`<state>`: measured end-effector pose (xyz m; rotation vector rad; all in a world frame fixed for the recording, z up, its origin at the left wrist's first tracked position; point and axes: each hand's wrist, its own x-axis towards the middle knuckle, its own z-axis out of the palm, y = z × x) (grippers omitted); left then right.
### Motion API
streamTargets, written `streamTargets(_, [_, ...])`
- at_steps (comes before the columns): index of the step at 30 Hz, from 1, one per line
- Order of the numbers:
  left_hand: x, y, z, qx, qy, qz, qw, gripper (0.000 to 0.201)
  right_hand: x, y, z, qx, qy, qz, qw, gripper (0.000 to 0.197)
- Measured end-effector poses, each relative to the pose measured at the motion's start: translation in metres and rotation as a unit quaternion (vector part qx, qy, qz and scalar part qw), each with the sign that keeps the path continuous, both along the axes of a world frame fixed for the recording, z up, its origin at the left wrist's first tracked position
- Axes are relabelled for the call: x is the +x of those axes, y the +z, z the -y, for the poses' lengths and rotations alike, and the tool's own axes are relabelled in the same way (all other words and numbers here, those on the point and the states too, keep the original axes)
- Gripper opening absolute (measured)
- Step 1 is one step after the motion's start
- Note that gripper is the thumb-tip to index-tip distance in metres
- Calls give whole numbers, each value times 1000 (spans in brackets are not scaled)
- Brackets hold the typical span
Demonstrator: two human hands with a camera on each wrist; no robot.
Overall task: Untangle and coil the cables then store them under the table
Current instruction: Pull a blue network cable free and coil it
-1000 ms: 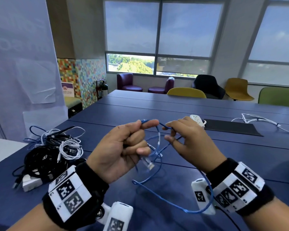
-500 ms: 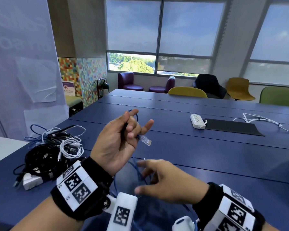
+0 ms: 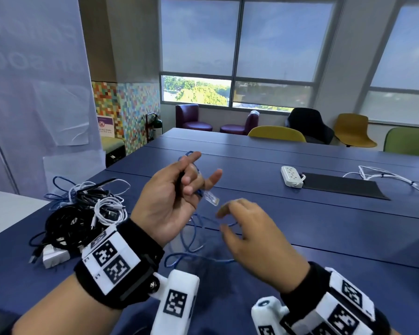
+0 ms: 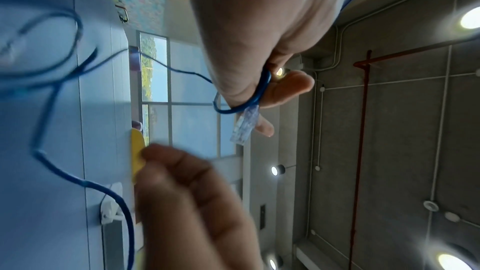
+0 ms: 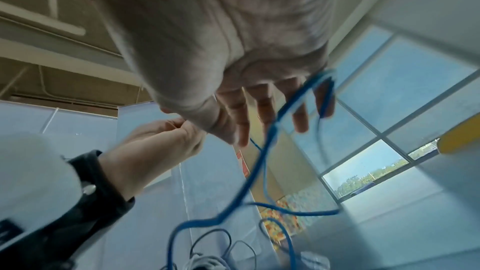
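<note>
From my remote seat I saw a thin blue network cable [image 3: 196, 240] raised above the dark blue worktop [image 3: 324, 226], its clear plastic plug [image 3: 212, 198] jutting out past the fingers that pinched the cable's end. Below that it hung in loose, uneven loops, the lowest one lying on the worktop. Well to the left a tangled heap of black, white and blue cables [image 3: 80, 213] lay on the worktop near its edge.

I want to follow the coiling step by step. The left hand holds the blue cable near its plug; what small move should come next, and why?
Probably the right hand should carry its strand up to the left hand for another loop. The blue cable runs over the right fingers, and loose slack hangs toward the table.
</note>
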<state>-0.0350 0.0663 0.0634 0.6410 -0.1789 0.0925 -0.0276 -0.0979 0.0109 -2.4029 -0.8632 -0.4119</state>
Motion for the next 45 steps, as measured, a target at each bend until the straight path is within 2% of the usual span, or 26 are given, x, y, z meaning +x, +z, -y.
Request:
streamTargets(2, [-5,0,4,-4,-26,-1,1000,38,-2,10,-6,27,28,-22,999,39])
streamTargets(4, [-11,3,7,-14,-49,1,999,39,-3,13,-16,86,84,-94,988,67])
streamTargets(6, [-16,6,11,-20,-63,3,998,39,3,4,-26,150,113,-121,975,91])
streamTargets(8, [-22,11,14,-23,-76,8,997,40,14,-11,-35,177,79,-107,975,108])
streamTargets(10, [-27,15,16,-29,-85,13,996,41,28,-21,-38,189,26,-65,980,112])
streamTargets(12, [-32,18,16,-37,-96,22,994,41,40,-22,-38,212,1,-74,975,113])
streamTargets(14, [-34,21,14,-40,-105,29,993,42,45,-17,-40,201,24,-88,975,99])
streamTargets(18, [-33,22,9,-29,-106,37,993,43,42,-8,-41,124,89,-80,985,14])
streamTargets(19, [-32,22,7,-24,-97,37,994,43,39,-6,-41,107,100,-89,985,9])
streamTargets(21, [-28,21,2,-13,-63,39,997,42,40,-9,-39,84,105,-104,985,29])
streamTargets(23, [-21,18,-5,-3,-10,37,999,40,38,-10,-34,69,108,-95,987,25])
streamTargets(25, [-14,14,-12,19,53,38,998,35,37,-10,-28,66,111,-49,990,24])
streamTargets(28, [-6,4,-19,77,122,47,988,12,31,-4,-18,52,128,33,990,26])
streamTargets(29, [-6,0,-20,99,133,48,985,11,28,-1,-16,38,133,54,989,26])
streamTargets(34, [-6,-16,-15,250,159,60,953,20,20,12,-5,-47,115,135,983,16])
streamTargets(38, [-8,-20,-11,361,152,70,918,28,18,20,2,-105,93,195,971,19])
streamTargets(41, [-9,-19,-13,380,149,54,911,35,16,22,5,-129,77,226,963,23])
streamTargets(45, [-15,-12,-18,381,160,48,909,38,14,27,10,-126,54,267,954,17])
